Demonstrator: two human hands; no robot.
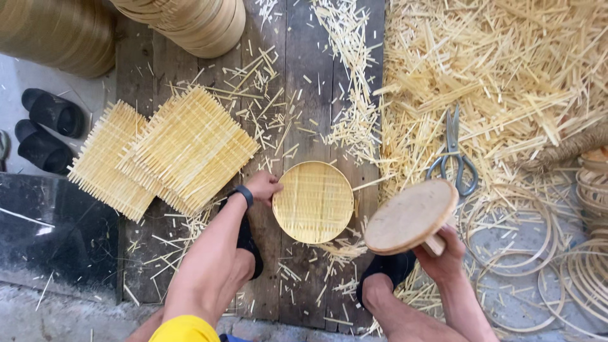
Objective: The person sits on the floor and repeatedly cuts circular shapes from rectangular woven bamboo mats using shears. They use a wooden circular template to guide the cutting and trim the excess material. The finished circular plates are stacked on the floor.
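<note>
Far left, a pair of black slip-on sandals (45, 130) sits on the grey floor beside the dark wooden plank platform (304, 95). Near the platform's left edge lie two square woven mats of pale bamboo strips (171, 149), one partly on top of the other. At the top edge stand stacks of round bamboo rings (196, 22).

The person's left hand (263, 187), with a black band on the wrist, touches the left rim of the round pale bamboo tray with a woven bottom (313, 201). Its grip rests on the rim with the fingers curled; a full grasp cannot be told. The tray lies flat near the middle of the platform, between the person's feet.

The right hand (446, 253) is clenched on the handle of a round flat wooden disc (410, 216), held tilted just right of the tray.

Past the platform's right edge, grey metal scissors (453, 155) lie on a big heap of cut bamboo slivers (506, 69). Thin bamboo hoops (557, 266) lie at the far right.
</note>
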